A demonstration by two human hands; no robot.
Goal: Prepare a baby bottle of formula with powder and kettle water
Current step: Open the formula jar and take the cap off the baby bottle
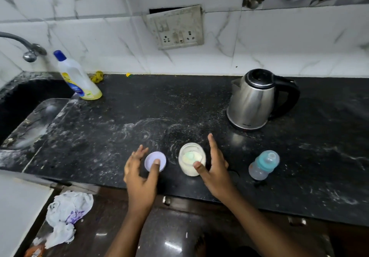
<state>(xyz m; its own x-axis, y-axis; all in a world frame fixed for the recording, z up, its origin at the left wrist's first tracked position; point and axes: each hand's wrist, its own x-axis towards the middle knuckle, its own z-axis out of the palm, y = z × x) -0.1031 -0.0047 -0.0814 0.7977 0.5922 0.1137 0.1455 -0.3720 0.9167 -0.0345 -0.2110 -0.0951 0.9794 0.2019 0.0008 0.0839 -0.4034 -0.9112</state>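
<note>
An open glass jar of pale formula powder (190, 159), with a light green scoop inside, stands near the front edge of the black counter (139, 112). My right hand (214, 166) cups its right side, thumb on the front wall, fingers spread. Left of the jar lies its lilac lid (154, 158), flat on the counter. My left hand (139, 176) rests around the lid with the thumb on top of it. A baby bottle (263, 164) with a teal collar and teat stands to the right. The steel kettle (253, 100) with a black handle sits behind it.
A sink (24, 112) with a tap (30, 53) is at the far left. A dish-soap bottle (78, 76) leans by the wall, with a yellow scrubber (97, 76) beside it. A wall socket (176, 27) hangs above. Crumpled white cloth (65, 218) lies on the floor below.
</note>
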